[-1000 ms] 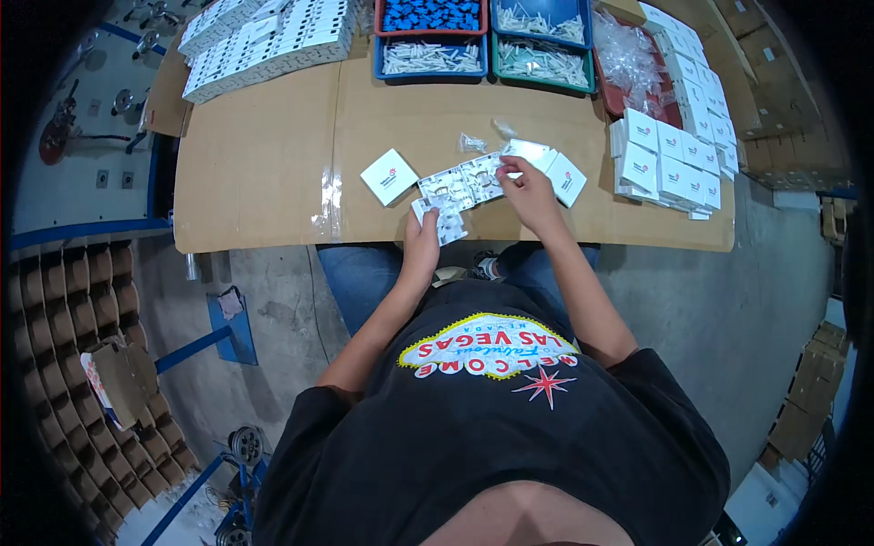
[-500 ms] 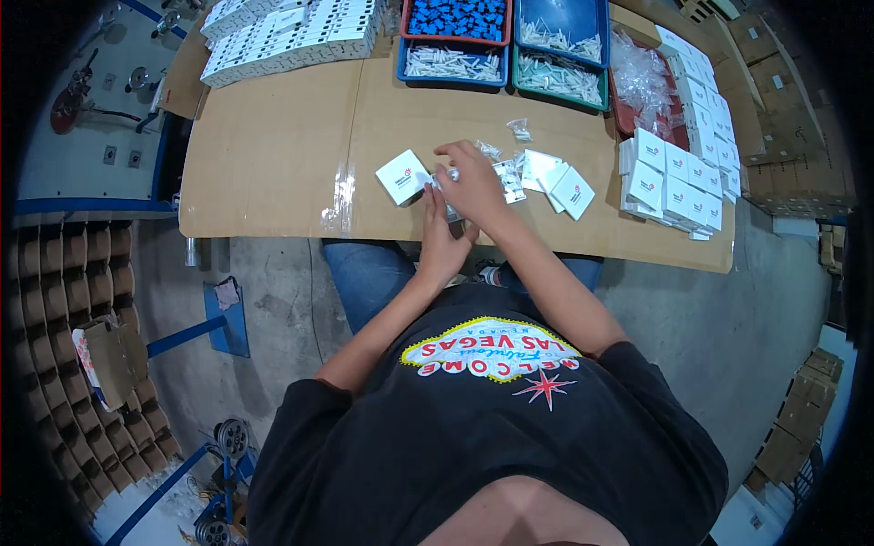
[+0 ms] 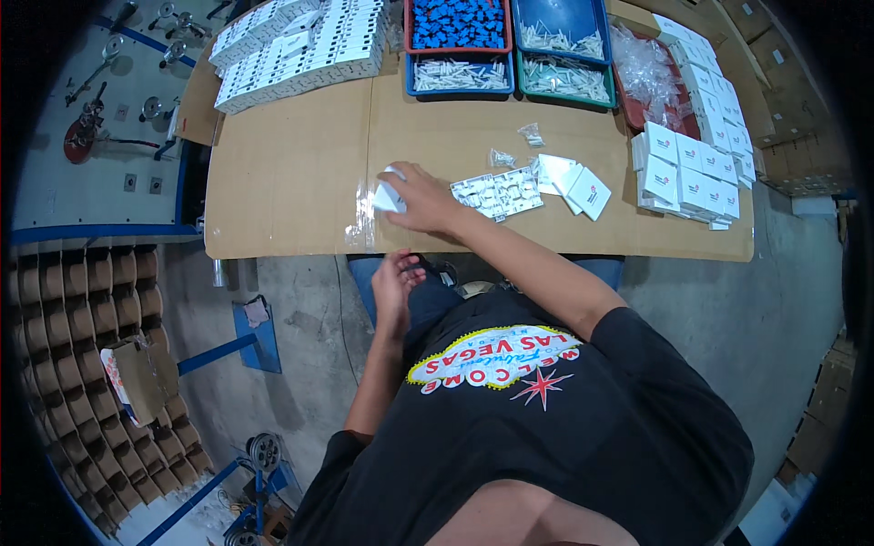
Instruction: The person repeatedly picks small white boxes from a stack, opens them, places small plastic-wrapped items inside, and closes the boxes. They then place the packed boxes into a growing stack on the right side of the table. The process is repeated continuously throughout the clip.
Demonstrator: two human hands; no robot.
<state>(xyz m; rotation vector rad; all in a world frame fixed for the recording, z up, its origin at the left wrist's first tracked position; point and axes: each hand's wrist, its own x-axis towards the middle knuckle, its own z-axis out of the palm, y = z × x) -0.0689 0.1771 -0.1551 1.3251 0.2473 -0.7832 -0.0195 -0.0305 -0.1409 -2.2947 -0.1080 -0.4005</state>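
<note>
My right hand (image 3: 421,200) reaches over the cardboard-covered table and grips a small white square box (image 3: 389,197), its fingers wrapped over the top. The hand hides part of that box. My left hand (image 3: 397,284) hangs just off the table's near edge, fingers loosely curled and apart, with nothing in it. Right of my right hand lie white open pieces with small fittings (image 3: 497,193), side by side. Beside them rest several flat white square pieces (image 3: 583,191), overlapping. Two little clear bags of small parts (image 3: 502,158) lie just behind.
Blue parts fill a red tray (image 3: 458,51) at the back. Near it stand a blue tray (image 3: 460,93) and a green tray (image 3: 567,100) of white pieces. Stacked white boxes (image 3: 685,182) are at right, more boxes (image 3: 305,56) at back left. Clear bags (image 3: 645,75) fill another red tray.
My right hand has moved left onto the white box and closed on it. My left hand has drawn back off the table. The white pieces with fittings are now uncovered.
</note>
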